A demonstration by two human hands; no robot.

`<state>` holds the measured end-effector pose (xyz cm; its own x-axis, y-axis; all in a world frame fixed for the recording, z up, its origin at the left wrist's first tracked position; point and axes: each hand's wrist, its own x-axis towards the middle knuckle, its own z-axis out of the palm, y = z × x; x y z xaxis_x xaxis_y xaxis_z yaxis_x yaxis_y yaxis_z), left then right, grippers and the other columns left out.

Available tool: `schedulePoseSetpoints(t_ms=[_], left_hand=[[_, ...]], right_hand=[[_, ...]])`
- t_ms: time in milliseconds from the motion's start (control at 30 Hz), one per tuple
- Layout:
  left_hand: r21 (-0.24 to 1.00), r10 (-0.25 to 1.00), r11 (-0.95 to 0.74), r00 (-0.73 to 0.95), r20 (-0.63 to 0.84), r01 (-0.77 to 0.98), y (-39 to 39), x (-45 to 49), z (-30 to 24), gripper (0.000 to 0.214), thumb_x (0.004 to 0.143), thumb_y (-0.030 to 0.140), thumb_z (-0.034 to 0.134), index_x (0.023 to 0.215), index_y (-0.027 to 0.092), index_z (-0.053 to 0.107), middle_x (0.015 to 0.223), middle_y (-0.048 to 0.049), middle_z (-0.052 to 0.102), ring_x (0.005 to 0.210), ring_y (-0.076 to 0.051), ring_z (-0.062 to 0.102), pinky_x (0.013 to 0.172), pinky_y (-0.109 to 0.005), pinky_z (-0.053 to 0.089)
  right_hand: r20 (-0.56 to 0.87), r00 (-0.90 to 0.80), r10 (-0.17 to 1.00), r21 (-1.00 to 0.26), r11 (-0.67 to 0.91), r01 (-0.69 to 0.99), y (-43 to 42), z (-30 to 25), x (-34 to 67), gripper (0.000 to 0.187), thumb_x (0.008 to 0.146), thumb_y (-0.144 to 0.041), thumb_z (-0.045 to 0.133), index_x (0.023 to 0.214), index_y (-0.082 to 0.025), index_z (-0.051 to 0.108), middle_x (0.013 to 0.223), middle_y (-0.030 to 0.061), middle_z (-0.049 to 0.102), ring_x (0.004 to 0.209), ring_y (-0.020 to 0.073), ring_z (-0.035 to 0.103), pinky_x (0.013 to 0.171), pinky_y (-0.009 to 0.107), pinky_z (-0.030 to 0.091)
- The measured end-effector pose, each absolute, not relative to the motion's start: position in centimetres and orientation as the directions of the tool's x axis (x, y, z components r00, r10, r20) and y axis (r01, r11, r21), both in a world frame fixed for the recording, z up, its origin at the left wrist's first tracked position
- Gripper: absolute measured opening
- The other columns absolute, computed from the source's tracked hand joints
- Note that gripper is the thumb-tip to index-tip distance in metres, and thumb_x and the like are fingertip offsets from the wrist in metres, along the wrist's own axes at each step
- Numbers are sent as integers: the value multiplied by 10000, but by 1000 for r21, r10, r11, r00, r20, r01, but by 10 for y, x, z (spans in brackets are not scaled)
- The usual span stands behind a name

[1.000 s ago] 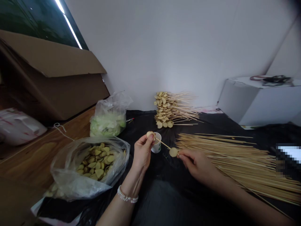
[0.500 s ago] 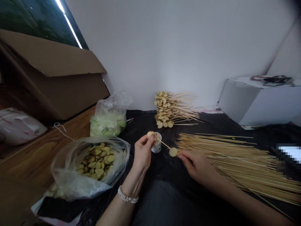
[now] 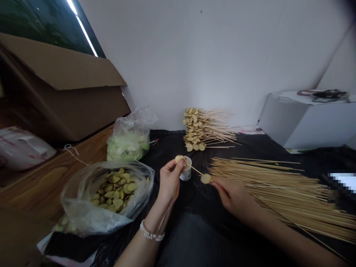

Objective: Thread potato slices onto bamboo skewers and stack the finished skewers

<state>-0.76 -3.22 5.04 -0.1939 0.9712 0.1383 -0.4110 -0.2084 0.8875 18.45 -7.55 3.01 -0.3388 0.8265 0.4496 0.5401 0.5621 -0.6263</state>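
Note:
My left hand (image 3: 171, 178) pinches a pale potato slice (image 3: 180, 158) between thumb and fingers. A thin wooden skewer (image 3: 195, 169) runs from that slice down to a second potato slice (image 3: 206, 178). Right behind this second slice, my right hand (image 3: 232, 193) has its fingertips closed on the skewer. A small white cup (image 3: 187, 174) stands just beyond my left hand, which partly covers it. To the left, a clear plastic bag (image 3: 139, 207) lies open with many potato slices (image 3: 119, 191) inside.
Loose skewers (image 3: 289, 196) are spread at the right. Filled skewers (image 3: 194, 129) are piled by the wall. A bag of pale green vegetable (image 3: 129, 144) sits back left, near a cardboard box (image 3: 83, 107). A white box (image 3: 314, 118) stands at the right. Black sheeting (image 3: 189, 230) covers the table.

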Motion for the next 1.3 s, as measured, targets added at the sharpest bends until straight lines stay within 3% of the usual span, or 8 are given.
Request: schedulePoseSetpoints(t_ms=[100,267,467,633,700,900,1100,1300], left_hand=[[888,971,-209,-194,139,-410,-32,-7,50,244,605,311,816,763,139,746,679,-13,645,593,-69,499,594,-191,401],[897,974,-199,-177,138,-396,-33,-7,51,238,604,322,815,739,140,744,672,-15,639,561,-61,470,565,-196,383],[903,968,-218,-197,154,-369,-33,-6,49,246,604,324,814,753,138,750,669,-22,644,578,-70,483,575,-205,382],[890,979,-182,-160,125,-417,-33,-6,49,239,602,309,818,754,138,749,694,-21,651,580,-59,490,580,-196,386],[889,981,-173,-149,120,-424,-34,-6,50,233,606,309,816,750,139,749,694,-22,652,579,-58,491,581,-196,388],[895,974,-205,-177,145,-395,-35,-4,50,227,613,305,810,754,137,752,684,-21,651,585,-61,485,588,-199,384],[895,979,-181,-163,124,-407,-34,-4,49,252,616,309,809,785,131,752,686,-15,640,569,-52,462,571,-189,374],[880,982,-171,-150,115,-443,-35,-8,54,343,671,467,742,810,153,746,698,-19,638,575,-65,488,547,-187,389]], right_hand=[[466,-334,819,-620,572,537,-77,29,184,275,918,-235,381,804,-181,626,742,62,667,682,173,594,654,292,421],[181,-395,901,-832,354,426,-74,32,184,276,921,-279,409,767,-185,618,490,-25,549,482,126,506,503,233,385],[530,-337,778,-522,612,594,-76,23,184,284,917,-200,360,833,-178,631,816,91,682,729,184,603,687,306,439],[243,-356,902,-808,392,440,-75,34,183,273,911,-282,416,752,-185,617,514,-12,564,502,134,519,520,246,398],[191,-377,906,-844,348,409,-75,36,183,279,912,-291,416,752,-184,618,480,-25,539,477,128,502,502,238,387],[510,-306,804,-580,584,568,-77,26,182,283,915,-231,373,793,-182,624,755,75,655,716,183,589,679,305,419],[56,-387,921,-951,168,262,-69,33,185,257,872,-347,462,786,-166,623,465,-40,494,431,99,413,472,226,325],[100,-372,923,-940,210,268,-67,41,191,262,871,-372,497,761,-173,627,493,-42,493,468,91,422,490,223,310]])
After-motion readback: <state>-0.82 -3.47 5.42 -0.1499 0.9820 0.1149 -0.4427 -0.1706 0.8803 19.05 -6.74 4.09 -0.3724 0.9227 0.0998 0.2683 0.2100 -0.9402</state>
